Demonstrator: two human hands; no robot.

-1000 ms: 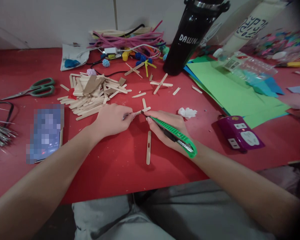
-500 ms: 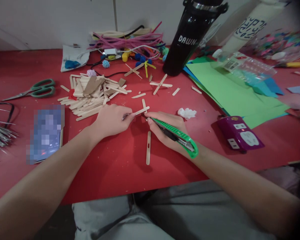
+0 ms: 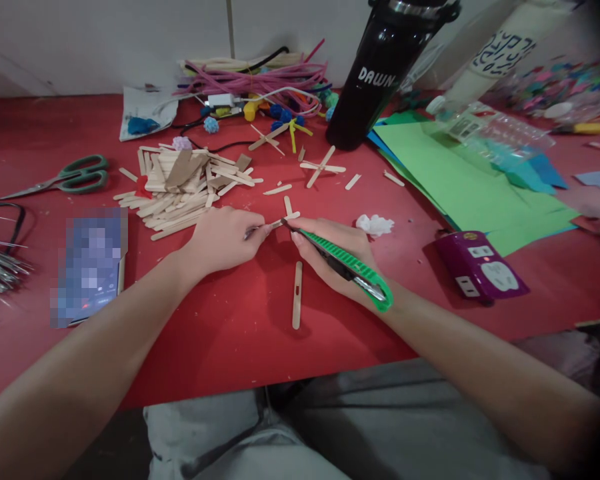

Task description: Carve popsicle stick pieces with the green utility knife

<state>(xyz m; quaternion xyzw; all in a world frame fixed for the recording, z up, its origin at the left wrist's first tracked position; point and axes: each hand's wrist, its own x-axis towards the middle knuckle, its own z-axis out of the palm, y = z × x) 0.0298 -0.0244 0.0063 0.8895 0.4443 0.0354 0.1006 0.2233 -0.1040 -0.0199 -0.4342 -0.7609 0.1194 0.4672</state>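
My left hand [image 3: 230, 239] pinches a wooden craft stick [image 3: 293, 216] near the middle of the table. A green utility knife [image 3: 347, 259] is held in my right hand [image 3: 330, 250], its tip against that stick just beside my left fingertips. Another stick [image 3: 288, 205] lies crosswise behind the held one, partly hidden. Nearer the table's front edge lies a stick with a small slot [image 3: 297, 295]. Two sticks joined in a cross [image 3: 323, 167] lie farther back, with a second cross [image 3: 270, 139] to its left.
A pile of craft sticks [image 3: 180, 187], green scissors [image 3: 80, 177] and a phone [image 3: 93, 267] lie left. Behind stands a black bottle [image 3: 375, 73]. To the right are green paper [image 3: 460, 173], crumpled tissue [image 3: 375, 225] and a purple socket box [image 3: 483, 267].
The knife and my right fingertips have moved slightly left along the held stick. My left hand has kept its grip and barely moved.
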